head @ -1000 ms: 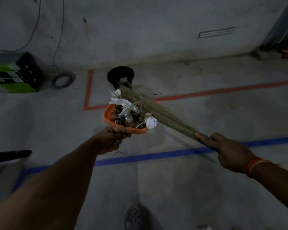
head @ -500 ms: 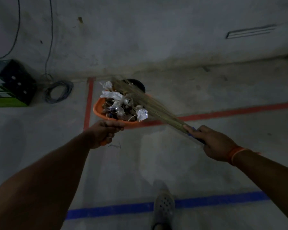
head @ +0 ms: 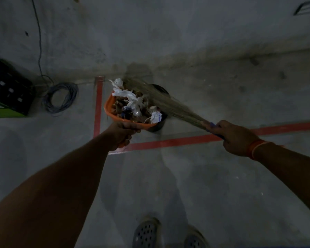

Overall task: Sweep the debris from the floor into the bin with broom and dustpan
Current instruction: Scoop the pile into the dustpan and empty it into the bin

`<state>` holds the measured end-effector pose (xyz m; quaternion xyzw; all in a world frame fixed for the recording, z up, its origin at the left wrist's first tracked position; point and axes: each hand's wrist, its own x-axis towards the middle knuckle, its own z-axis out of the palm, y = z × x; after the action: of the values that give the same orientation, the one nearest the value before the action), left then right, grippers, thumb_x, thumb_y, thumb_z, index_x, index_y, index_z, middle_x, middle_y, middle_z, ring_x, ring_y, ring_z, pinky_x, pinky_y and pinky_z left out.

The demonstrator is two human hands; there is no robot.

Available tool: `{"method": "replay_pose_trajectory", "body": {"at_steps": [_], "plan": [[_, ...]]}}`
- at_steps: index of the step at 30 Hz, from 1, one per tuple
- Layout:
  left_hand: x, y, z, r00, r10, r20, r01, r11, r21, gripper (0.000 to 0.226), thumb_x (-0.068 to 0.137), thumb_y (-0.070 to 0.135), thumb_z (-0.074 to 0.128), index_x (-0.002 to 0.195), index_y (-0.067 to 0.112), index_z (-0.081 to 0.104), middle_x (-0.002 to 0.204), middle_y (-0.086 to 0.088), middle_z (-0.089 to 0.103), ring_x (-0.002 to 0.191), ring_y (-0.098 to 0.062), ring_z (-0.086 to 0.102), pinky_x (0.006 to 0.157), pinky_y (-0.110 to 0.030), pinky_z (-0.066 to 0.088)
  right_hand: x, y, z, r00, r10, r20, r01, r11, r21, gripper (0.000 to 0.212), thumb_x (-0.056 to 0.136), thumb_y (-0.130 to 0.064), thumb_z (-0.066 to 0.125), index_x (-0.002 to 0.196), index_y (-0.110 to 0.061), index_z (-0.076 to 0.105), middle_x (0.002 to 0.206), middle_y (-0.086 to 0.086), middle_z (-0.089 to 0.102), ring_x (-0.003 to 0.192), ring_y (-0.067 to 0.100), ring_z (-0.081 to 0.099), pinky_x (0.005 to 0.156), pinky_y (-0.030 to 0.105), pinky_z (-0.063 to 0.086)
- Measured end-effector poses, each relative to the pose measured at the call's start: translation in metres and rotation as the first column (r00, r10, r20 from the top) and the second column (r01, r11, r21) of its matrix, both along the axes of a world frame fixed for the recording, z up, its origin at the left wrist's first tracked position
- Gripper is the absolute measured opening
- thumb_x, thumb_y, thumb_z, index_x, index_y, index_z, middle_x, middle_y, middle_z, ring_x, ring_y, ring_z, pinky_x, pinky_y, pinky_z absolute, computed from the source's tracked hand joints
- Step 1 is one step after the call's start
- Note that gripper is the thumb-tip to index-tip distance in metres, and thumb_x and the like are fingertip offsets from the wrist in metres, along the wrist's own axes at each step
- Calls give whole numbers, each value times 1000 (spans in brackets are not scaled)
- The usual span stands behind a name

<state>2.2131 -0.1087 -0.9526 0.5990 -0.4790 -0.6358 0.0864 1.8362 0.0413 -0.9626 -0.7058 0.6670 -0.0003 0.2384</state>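
Note:
My left hand [head: 121, 134] grips the handle of an orange dustpan [head: 109, 108] held in the air. The pan is heaped with debris [head: 132, 104]: white crumpled paper, plastic scraps and brown bits. Right behind and under the pan stands a black bin [head: 159, 123], mostly hidden by it. My right hand [head: 234, 136] grips the blue handle of a grass broom [head: 170, 102]. The broom's bristles lie across the far side of the debris pile, above the bin.
Red tape lines [head: 168, 141] mark the grey concrete floor around the bin. A coil of cable [head: 61, 97] and a green and black box [head: 5, 90] lie at the left by the wall. My two shoes [head: 147, 233] show at the bottom.
I have walked closer to the bin. The dustpan and broom now hang right over it, where a second ago it stood well beyond them. The blue tape line has passed out of view.

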Motion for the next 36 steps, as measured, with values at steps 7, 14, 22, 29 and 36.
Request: {"method": "replay_pose_trajectory", "body": {"at_steps": [7,14,22,29,36], "plan": [[9,-36,-21,999,-16,47,15,1000,17,36,95,-7,54,87,17,80,80,-4,73,45,-8,47,38,-21,38,18,-21,-17,986,-46,159,35,997,71,97,77,8,47,134,-63,13,107,1,49,86,20,53,69,31,46],[13,-47,-29,990,-87,112,81,995,56,26,98,0,55,91,14,76,59,-1,59,42,-10,42,36,-20,35,21,-24,-31,992,-57,116,46,994,96,89,77,7,48,147,-45,26,110,-1,46,93,24,54,75,34,49],[15,-66,-37,980,-65,190,50,995,81,32,98,-4,53,88,14,78,89,-13,68,47,-12,45,38,-20,38,27,-24,-41,995,-96,-10,96,988,119,84,79,4,48,148,-39,28,130,9,46,101,31,57,79,28,46],[-5,-94,-20,940,-56,336,-1,986,168,5,88,11,71,91,7,70,72,-5,59,48,-9,40,38,-17,35,39,-26,-25,988,-146,-53,152,979,138,82,81,0,51,148,-40,29,119,8,45,89,27,56,74,26,44],[-11,-108,-8,872,-256,416,207,965,160,26,84,11,75,108,4,68,69,-5,57,48,-10,46,36,-20,35,33,-16,2,981,-175,-79,183,978,100,81,81,0,51,148,-39,29,113,4,43,74,17,43,67,21,33]]}}
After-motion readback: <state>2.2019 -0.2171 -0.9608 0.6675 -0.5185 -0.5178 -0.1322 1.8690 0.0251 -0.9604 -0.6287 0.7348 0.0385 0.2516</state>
